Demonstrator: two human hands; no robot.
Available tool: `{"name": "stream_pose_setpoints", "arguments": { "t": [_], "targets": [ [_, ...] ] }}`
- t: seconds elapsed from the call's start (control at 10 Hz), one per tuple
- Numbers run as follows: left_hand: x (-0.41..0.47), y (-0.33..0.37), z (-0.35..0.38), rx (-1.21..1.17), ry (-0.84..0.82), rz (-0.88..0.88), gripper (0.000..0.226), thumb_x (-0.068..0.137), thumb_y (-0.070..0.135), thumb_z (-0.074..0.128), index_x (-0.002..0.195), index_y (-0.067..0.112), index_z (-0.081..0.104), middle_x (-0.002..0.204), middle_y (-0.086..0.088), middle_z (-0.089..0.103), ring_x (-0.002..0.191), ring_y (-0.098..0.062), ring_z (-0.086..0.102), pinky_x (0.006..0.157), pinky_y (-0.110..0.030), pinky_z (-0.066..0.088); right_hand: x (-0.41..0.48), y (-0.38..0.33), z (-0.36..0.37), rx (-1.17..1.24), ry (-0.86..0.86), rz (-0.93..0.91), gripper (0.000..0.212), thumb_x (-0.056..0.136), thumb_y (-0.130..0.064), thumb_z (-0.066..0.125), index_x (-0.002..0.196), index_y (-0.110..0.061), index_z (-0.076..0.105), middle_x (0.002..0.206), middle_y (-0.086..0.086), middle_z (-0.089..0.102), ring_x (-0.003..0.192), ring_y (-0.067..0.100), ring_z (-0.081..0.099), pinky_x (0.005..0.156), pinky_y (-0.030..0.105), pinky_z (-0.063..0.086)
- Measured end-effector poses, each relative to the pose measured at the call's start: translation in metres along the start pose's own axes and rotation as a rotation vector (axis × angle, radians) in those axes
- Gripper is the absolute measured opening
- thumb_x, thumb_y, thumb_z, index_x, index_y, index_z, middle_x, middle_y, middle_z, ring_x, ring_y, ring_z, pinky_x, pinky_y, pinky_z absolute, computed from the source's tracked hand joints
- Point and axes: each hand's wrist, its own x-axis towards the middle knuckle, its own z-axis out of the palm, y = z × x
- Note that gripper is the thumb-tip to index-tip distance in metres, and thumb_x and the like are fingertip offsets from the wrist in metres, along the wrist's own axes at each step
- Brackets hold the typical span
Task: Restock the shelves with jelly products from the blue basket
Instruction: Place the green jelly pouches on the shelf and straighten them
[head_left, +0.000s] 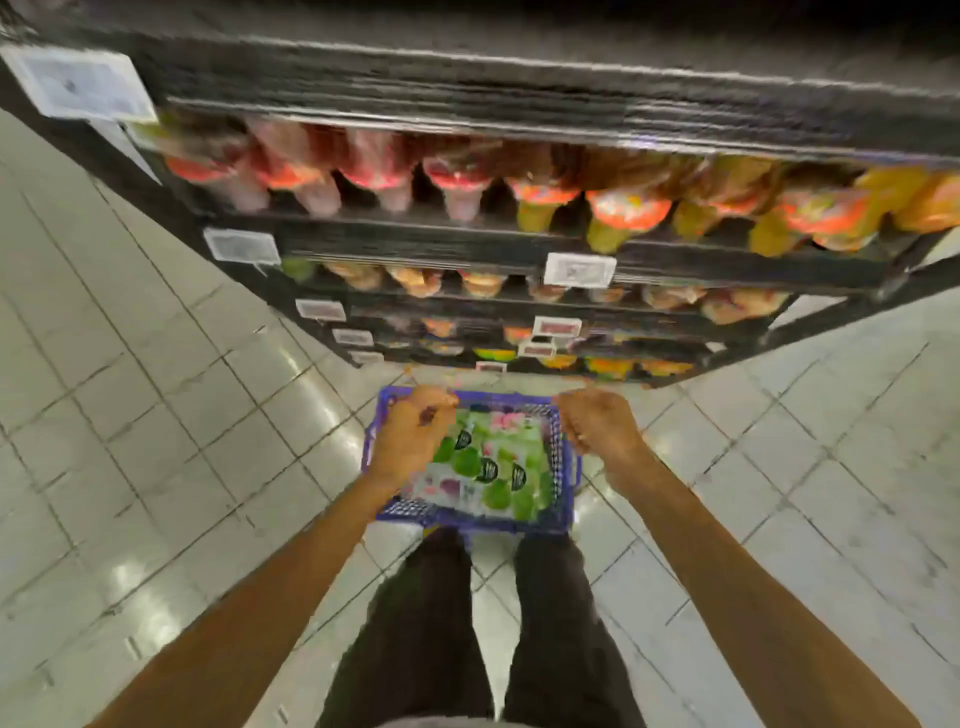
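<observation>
Down at far left we see pale floor tiles (130, 415) and a white price tag (78, 85) on the corner of the dark shelves (467, 244). The shelves lean away from us, with rows of red, orange and yellow packs (374, 166) along each tier; blur hides their labels.

Moving right, the left hand (415, 436) hangs over the left side of the basket (467, 517), its fingers curled near the far left corner. We cannot tell whether they grasp anything.

The blue basket sits on the floor, between the trousers (415, 623) and the foot of the shelves. Its long axis seems to run left to right, roughly along the shelf front, with its open top facing up at us. Inside lie jelly packs (488, 467), mostly green with some pink, several with dark round labels, heaped at mixed angles.

Further right, the right hand (597, 431) is over the basket's right rim, fingers bent downward. We cannot tell whether it grips the rim or only hovers there.
</observation>
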Motion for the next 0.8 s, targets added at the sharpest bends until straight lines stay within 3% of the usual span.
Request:
{"name": "stream_pose_setpoints", "arguments": {
  "t": [0.1,0.2,0.3,0.4,0.5,0.6,0.7,0.8],
  "targets": [
    [0.017,-0.081,0.014,-0.026,0.006,-0.144,0.015,0.09,-0.013,0.055,0.102,-0.011,0.064,0.093,-0.015,0.058,0.065,0.003,0.055,0.064,-0.014,0.047,0.049,0.064,0.032,0.031,0.002,0.145,0.027,0.096,-0.008,0.056,0.069,-0.013,0.058,0.039,-0.008,0.05,0.03,0.004,0.04,0.033,0.014,0.028],
    [0.044,-0.157,0.036,-0.046,0.009,-0.279,0.016,0.092,-0.008,0.056,0.093,0.005,0.065,0.091,-0.015,0.061,0.073,-0.015,0.055,0.07,-0.031,0.048,0.102,0.129,0.056,-0.108,0.05,0.17,0.033,0.096,-0.004,0.055,0.065,-0.016,0.054,0.04,-0.008,0.049,0.032,0.0,0.042,0.037,0.014,0.032],
    [0.071,-0.222,0.063,0.025,-0.059,-0.44,0.014,0.096,0.009,0.055,0.097,0.02,0.062,0.089,0.003,0.063,0.08,-0.013,0.058,0.075,-0.027,0.049,0.154,0.19,0.075,-0.216,0.003,0.194,0.028,0.098,-0.014,0.054,0.073,-0.026,0.055,0.067,-0.007,0.058,0.051,0.001,0.055,0.056,0.019,0.044],
    [0.095,-0.28,0.1,-0.047,-0.027,-0.505,0.03,0.094,-0.005,0.053,0.077,0.018,0.06,0.073,-0.002,0.059,0.064,-0.017,0.052,0.06,-0.024,0.041,0.2,0.247,0.088,-0.312,0.002,0.228,0.029,0.098,-0.019,0.054,0.071,-0.028,0.052,0.075,-0.006,0.056,0.053,-0.004,0.057,0.056,0.011,0.044],
    [0.126,-0.339,0.139,-0.129,-0.051,-0.698,0.033,0.096,-0.001,0.052,0.072,0.021,0.054,0.06,0.006,0.06,0.052,-0.009,0.058,0.052,-0.021,0.047,0.241,0.297,0.104,-0.349,0.014,0.309,0.027,0.097,-0.015,0.054,0.071,-0.023,0.055,0.083,0.007,0.063,0.057,-0.002,0.061,0.073,0.025,0.054],
    [0.152,-0.381,0.168,-0.267,0.071,-0.884,0.029,0.096,0.007,0.058,0.07,0.011,0.048,0.042,0.003,0.052,0.028,-0.004,0.048,0.031,-0.013,0.036,0.276,0.338,0.119,-0.623,0.042,0.311,0.017,0.093,-0.023,0.058,0.087,-0.01,0.067,0.099,0.018,0.07,0.093,0.03,0.068,0.075,0.031,0.048],
    [0.171,-0.408,0.192,-0.355,0.163,-0.986,0.024,0.094,0.015,0.064,0.082,0.008,0.044,0.068,-0.012,0.054,0.039,-0.016,0.047,0.028,-0.016,0.031,0.293,0.369,0.129,-0.624,0.082,0.303,0.027,0.084,-0.035,0.071,0.087,-0.01,0.063,0.077,0.003,0.064,0.083,0.027,0.065,0.054,0.024,0.038],
    [0.176,-0.43,0.201,-0.419,0.247,-0.991,0.036,0.094,0.025,0.063,0.065,0.011,0.049,0.075,-0.011,0.06,0.047,-0.016,0.045,0.043,-0.026,0.034,0.302,0.385,0.135,-0.595,0.069,0.293,0.032,0.079,-0.04,0.077,0.08,-0.014,0.057,0.066,-0.005,0.056,0.063,0.017,0.056,0.046,0.021,0.036]
  ]
}}
